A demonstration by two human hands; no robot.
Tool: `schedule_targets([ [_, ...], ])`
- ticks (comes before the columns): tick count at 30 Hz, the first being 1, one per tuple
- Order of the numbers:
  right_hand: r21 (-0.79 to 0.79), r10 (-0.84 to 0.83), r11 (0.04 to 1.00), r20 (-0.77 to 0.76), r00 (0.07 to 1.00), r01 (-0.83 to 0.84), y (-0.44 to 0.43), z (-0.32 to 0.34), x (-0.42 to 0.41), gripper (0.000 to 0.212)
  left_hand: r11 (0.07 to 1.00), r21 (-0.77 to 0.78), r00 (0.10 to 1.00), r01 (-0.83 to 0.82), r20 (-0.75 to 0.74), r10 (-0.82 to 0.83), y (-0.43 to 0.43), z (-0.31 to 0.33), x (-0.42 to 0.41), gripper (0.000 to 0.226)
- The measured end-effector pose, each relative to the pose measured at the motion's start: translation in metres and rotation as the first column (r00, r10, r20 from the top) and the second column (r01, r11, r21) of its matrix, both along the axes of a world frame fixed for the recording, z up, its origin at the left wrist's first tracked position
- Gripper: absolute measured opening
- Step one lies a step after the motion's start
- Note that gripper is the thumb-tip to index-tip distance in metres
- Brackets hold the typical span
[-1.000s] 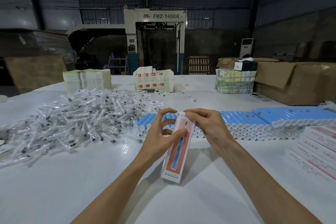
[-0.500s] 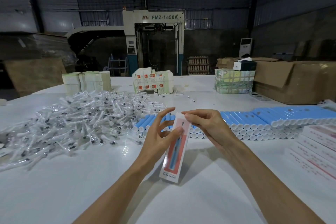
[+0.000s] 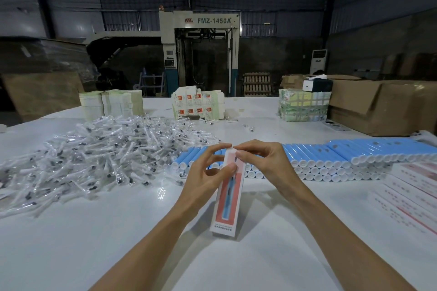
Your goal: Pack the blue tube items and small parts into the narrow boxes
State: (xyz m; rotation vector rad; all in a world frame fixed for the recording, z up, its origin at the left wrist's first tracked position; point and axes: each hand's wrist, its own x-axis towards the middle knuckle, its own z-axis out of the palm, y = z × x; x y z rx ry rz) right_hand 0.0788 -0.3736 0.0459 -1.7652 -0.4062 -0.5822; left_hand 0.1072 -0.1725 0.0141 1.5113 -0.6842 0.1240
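1. White table point(image 3: 118, 243) – smooth and glossy, with a big backlog on it; I judged the job far from done.
2. Heap of small parts point(image 3: 94, 160) – clear crinkly sleeves with dark bits inside, loose at the left and mostly unpacked.
3. Blue tubes point(image 3: 331, 156) – matte cylinders with white end caps, stacked in rows behind the hands; many were left.
4. Printed boxes point(image 3: 413, 191) at the right edge – flat white card with red print; I couldn't tell if they were filled.
5. Narrow box point(image 3: 228, 198) – long slim card, red panel with a blue tube pictured, held tilted at centre, low end near the table; top end being closed, I guessed.
6. Left hand point(image 3: 203, 179) gripped the upper part of the box, thumb on its front.
7. Right hand point(image 3: 267, 163) pinched the top flap, fingers narrow.
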Motion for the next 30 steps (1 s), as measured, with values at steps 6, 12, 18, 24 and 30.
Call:
schedule_targets([
  [6,-0.049,-0.033,0.998,0.047,0.998,0.036,0.002,-0.001,0.002,0.008,1.0,0.005,1.0,-0.005,0.009,0.005,0.001,-0.003,0.003,0.046],
  [12,-0.031,-0.06,0.998,0.023,0.998,0.06,0.004,-0.011,0.013,0.013,0.999,0.007,0.998,-0.049,0.024,0.049,-0.003,-0.011,0.009,0.04],
  [18,-0.27,-0.254,0.935,-0.057,0.966,0.23,0.024,-0.026,0.008,0.041,0.988,-0.084,0.988,-0.133,-0.095,0.125,-0.012,-0.027,0.022,0.041],
  [24,-0.697,-0.335,0.68,-0.019,0.942,0.228,0.041,-0.025,-0.021,0.075,0.913,-0.3,0.947,-0.277,-0.245,0.207,-0.005,-0.025,0.032,0.038],
  [30,-0.684,-0.37,0.61,0.199,0.907,0.399,0.014,-0.013,-0.052,0.05,0.941,-0.319,0.967,-0.112,-0.253,0.029,-0.012,-0.013,0.017,0.038],
])
